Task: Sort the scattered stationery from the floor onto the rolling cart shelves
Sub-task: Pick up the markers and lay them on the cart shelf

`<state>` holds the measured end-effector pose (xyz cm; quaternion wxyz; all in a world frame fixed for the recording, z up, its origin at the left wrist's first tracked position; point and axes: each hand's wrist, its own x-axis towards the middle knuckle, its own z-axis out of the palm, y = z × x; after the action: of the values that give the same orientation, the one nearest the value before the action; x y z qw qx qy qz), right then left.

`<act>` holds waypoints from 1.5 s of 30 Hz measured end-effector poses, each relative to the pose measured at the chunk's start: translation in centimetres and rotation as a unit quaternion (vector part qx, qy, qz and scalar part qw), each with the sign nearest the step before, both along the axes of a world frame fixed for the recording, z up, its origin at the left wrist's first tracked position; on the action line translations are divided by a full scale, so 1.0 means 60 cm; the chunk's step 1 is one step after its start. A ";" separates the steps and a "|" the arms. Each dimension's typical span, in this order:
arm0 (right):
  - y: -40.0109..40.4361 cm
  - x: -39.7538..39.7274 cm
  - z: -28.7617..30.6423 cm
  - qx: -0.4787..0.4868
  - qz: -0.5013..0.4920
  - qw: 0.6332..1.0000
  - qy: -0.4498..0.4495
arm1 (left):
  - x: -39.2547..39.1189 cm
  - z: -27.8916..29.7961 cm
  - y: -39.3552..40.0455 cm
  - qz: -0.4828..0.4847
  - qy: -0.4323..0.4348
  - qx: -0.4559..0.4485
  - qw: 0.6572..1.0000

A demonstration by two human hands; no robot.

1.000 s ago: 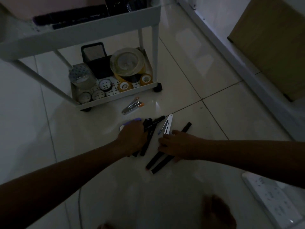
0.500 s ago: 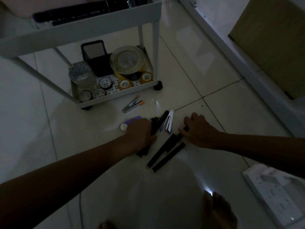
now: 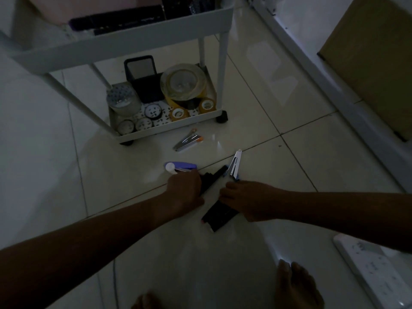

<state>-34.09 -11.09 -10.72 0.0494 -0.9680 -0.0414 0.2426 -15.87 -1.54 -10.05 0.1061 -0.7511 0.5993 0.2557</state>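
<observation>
Gathering black markers (image 3: 219, 216) together now, right hand (image 3: 247, 200) back in and gripping them, left hand (image 3: 186, 190) clasping more; shelving next.

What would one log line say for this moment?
stage: gathering | left hand: on black markers | right hand: on same markers | floor: purple stapler beside left hand | rolling cart: tape rolls on bottom shelf
</observation>
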 end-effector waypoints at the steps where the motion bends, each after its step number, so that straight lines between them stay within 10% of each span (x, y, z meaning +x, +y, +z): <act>1: 0.004 0.006 0.000 -0.005 -0.004 1.000 0.011 | 0.005 0.000 0.003 0.000 0.003 0.005 1.000; 13: -0.021 0.027 0.001 0.034 -0.074 0.988 0.129 | 0.061 0.031 0.002 0.041 0.187 0.143 0.971; 30: -0.018 0.023 0.008 0.144 -0.198 0.956 0.163 | 0.116 0.136 -0.051 0.111 0.218 0.221 0.944; 45: -0.068 0.155 0.191 0.263 -0.189 0.943 0.076 | 0.211 0.402 -0.056 0.170 0.342 0.108 0.918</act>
<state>-24.81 -15.14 0.76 0.3505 -0.8890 0.0837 0.2824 -3.21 -4.93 14.05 -0.0700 -0.6924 0.4308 0.5745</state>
